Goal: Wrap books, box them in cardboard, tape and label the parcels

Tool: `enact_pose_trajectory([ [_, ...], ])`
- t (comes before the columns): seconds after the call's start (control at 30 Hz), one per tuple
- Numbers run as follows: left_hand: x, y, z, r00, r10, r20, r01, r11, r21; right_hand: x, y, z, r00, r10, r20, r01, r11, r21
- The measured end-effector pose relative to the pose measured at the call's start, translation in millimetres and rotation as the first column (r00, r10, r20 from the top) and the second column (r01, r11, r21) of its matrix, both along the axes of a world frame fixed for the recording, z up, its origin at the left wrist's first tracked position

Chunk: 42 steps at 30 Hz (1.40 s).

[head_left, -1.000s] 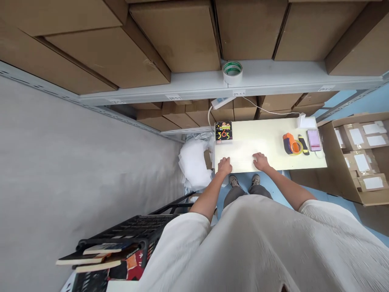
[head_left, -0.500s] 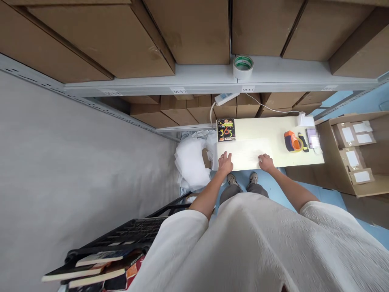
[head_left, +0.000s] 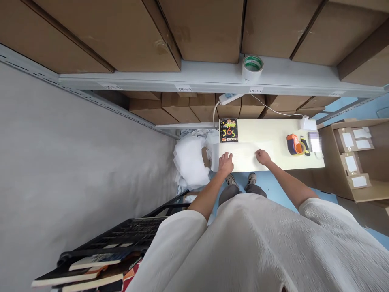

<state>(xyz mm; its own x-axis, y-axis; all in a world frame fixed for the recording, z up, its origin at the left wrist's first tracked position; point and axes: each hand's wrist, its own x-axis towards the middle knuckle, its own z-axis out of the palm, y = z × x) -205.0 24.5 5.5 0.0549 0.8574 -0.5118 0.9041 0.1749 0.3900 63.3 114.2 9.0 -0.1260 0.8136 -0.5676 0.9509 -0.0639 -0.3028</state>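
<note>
A thin, whitish translucent sheet point(head_left: 244, 157) lies on the pale table point(head_left: 270, 132), its left end reaching past the table's edge. My left hand point(head_left: 226, 163) rests on the sheet near that end, fingers spread. Farther right, my right hand point(head_left: 263, 157) is closed, fingertips pinched together over the sheet's right part; it seems to hold the sheet's edge, though this is hard to make out. Behind my left hand lies a black book point(head_left: 229, 130) with "365" in coloured digits on its cover.
An orange tape dispenser point(head_left: 293, 144), a yellow-black cutter point(head_left: 305, 146) and a small device point(head_left: 315, 142) lie at the table's right. White sheets point(head_left: 190, 158) are heaped left. A large carton point(head_left: 377, 158) holds packages. Shelves with boxes point(head_left: 209, 30) and a tape roll point(head_left: 253, 68) stand ahead.
My right hand has shifted slightly left and its fingers have drawn together. My left hand stays in place on the sheet. The view has moved a little.
</note>
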Motion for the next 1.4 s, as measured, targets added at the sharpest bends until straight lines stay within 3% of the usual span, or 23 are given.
enact_pose_trajectory([
  [0.13, -3.0, 7.2, -6.1, 1.000, -0.021, 0.013, 0.022, 1.000, -0.020, -48.6, 38.5, -5.5, 0.989, -0.100, -0.107, 0.103, 0.994, 0.027],
  [0.3, -5.1, 10.1, -18.8, 0.998, -0.056, -0.009, 0.056, 0.998, -0.029, -107.6, 82.2, -19.5, 0.938, -0.296, -0.181, 0.289, 0.955, -0.069],
  [0.6, -6.5, 5.7, -29.3, 0.999, -0.044, 0.011, 0.044, 0.999, 0.019, -177.4, 117.4, -39.3, 0.902, -0.431, 0.013, 0.431, 0.901, -0.045],
  [0.87, -5.7, 4.0, -25.2, 0.999, -0.041, 0.007, 0.040, 0.997, 0.059, -189.4, 131.0, -51.4, 0.866, -0.494, 0.080, 0.501, 0.854, -0.143],
  [1.13, -5.8, 1.2, -21.6, 0.999, -0.032, 0.009, 0.032, 0.998, 0.057, -190.4, 130.6, -50.3, 0.833, -0.553, -0.006, 0.550, 0.831, -0.085],
  [1.3, -4.6, 0.8, -22.6, 0.999, -0.041, -0.006, 0.041, 0.998, 0.057, -188.7, 132.7, -49.6, 0.871, -0.491, 0.018, 0.489, 0.864, -0.121],
  [1.4, -2.6, 0.8, -25.3, 0.999, -0.034, -0.017, 0.035, 0.998, 0.054, -182.9, 134.4, -50.7, 0.883, -0.466, -0.050, 0.460, 0.882, -0.097],
])
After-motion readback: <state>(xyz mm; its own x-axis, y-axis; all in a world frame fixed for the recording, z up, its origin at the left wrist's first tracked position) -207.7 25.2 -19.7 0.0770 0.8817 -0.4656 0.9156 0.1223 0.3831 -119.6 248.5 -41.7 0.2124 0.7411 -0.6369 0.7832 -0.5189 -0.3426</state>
